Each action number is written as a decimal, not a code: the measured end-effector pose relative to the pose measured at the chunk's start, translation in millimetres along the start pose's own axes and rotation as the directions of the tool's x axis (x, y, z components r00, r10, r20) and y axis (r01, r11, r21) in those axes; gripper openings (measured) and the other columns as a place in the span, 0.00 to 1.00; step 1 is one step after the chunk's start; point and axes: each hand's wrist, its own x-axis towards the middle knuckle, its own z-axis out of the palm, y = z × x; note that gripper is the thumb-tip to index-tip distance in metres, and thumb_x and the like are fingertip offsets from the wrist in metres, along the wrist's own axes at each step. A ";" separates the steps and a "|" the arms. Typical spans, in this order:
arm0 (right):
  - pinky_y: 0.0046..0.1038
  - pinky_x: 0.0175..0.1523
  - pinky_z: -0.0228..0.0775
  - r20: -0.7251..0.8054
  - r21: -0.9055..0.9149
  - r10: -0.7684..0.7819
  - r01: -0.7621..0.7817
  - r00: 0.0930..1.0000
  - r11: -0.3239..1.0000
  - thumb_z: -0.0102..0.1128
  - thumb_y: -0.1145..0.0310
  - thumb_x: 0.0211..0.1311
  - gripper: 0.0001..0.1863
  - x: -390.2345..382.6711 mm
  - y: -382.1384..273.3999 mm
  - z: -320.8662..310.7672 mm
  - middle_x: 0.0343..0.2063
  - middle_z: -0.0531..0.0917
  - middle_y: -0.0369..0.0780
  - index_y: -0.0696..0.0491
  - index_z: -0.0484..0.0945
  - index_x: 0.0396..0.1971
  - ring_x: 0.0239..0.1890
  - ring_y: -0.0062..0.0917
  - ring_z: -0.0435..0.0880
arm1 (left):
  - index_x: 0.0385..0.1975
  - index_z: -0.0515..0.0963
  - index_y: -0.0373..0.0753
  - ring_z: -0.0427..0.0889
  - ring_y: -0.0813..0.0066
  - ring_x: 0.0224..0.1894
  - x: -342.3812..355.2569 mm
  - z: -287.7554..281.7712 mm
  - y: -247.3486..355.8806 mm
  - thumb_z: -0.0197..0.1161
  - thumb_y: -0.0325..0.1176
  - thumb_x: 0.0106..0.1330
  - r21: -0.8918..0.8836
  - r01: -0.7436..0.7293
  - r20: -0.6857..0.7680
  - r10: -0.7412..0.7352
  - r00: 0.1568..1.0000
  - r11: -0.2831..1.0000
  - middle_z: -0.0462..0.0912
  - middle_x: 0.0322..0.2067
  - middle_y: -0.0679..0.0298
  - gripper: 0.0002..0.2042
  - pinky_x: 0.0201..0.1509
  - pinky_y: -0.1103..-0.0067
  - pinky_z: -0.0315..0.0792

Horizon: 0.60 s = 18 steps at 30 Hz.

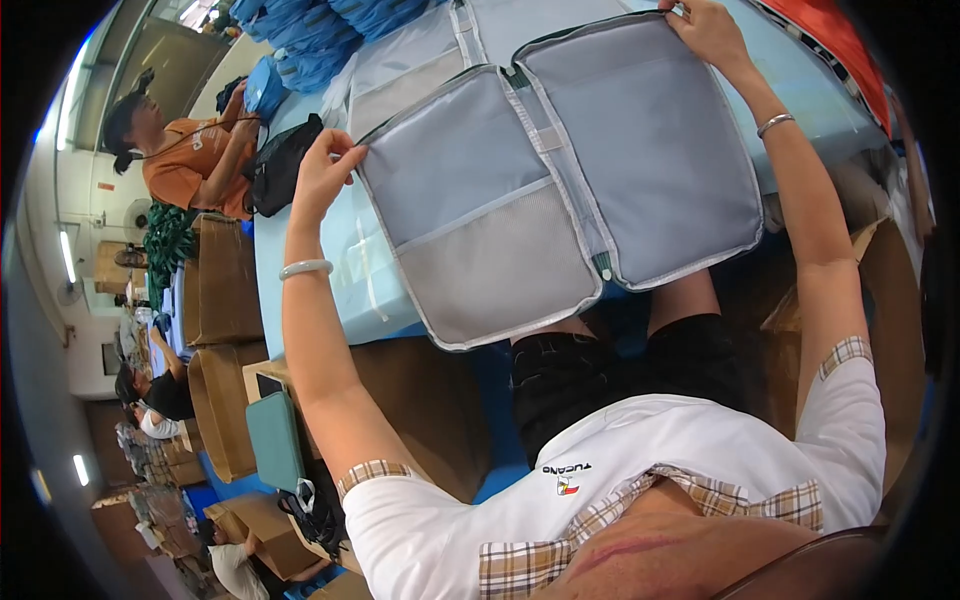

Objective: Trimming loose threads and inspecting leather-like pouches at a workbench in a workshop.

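An unfolded zippered case [640,150] with grey lining and white-bound edges spreads before me, its near edge reaching past the table's near edge. Its left panel carries a mesh pocket, and a dark zipper pull hangs at the near end of the middle strip. With thumb and fingers closed, my left hand [325,172] grips the far left corner. My right hand [708,36] pinches the far edge of the right panel; part of that grip is cut off by the picture's top. Another grey-lined case [408,95] lies just beyond.
The light blue table [300,300] carries blue bundles [305,45] at the back and a black bag [285,165] on the left, near a co-worker in orange [190,160]. Red fabric [840,50] lies far right. Cardboard boxes [225,280] and a teal case [273,438] stand left.
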 end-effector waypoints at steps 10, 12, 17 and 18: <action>0.37 0.36 0.72 -0.014 -0.101 -0.060 0.058 0.998 0.993 0.54 0.69 0.50 0.06 -2.6 -8.6 14.0 0.23 0.81 0.47 0.50 0.78 0.28 0.30 0.41 0.81 | 0.33 0.74 0.33 0.79 0.80 0.25 -16.6 19.8 -29.2 0.62 0.36 0.60 0.033 0.068 -0.238 -0.058 0.969 0.997 0.78 0.27 0.63 0.11 0.25 0.84 0.72; 0.37 0.36 0.72 -0.005 -0.145 -0.071 0.070 0.997 0.987 0.54 0.69 0.50 0.06 -2.0 -4.6 21.5 0.23 0.81 0.46 0.50 0.77 0.29 0.30 0.41 0.81 | 0.35 0.76 0.31 0.80 0.79 0.29 -20.9 22.1 -29.3 0.63 0.36 0.60 0.014 0.079 -0.212 -0.074 0.975 0.997 0.80 0.30 0.62 0.13 0.28 0.83 0.74; 0.37 0.34 0.71 0.027 -0.253 -0.170 0.172 0.985 0.952 0.54 0.68 0.51 0.05 4.8 15.9 47.7 0.23 0.80 0.45 0.50 0.76 0.29 0.29 0.40 0.81 | 0.34 0.76 0.31 0.80 0.78 0.26 -27.6 32.5 -30.8 0.63 0.33 0.59 -0.065 0.089 -0.202 -0.100 0.974 0.994 0.80 0.26 0.63 0.11 0.27 0.83 0.74; 0.37 0.34 0.71 0.029 -0.252 -0.175 0.177 0.984 0.951 0.54 0.68 0.51 0.05 5.1 15.8 51.1 0.23 0.80 0.45 0.50 0.76 0.29 0.29 0.40 0.81 | 0.33 0.76 0.32 0.80 0.78 0.25 -29.3 35.9 -30.5 0.62 0.33 0.59 -0.022 0.117 -0.233 -0.119 0.965 0.993 0.79 0.24 0.63 0.10 0.27 0.83 0.74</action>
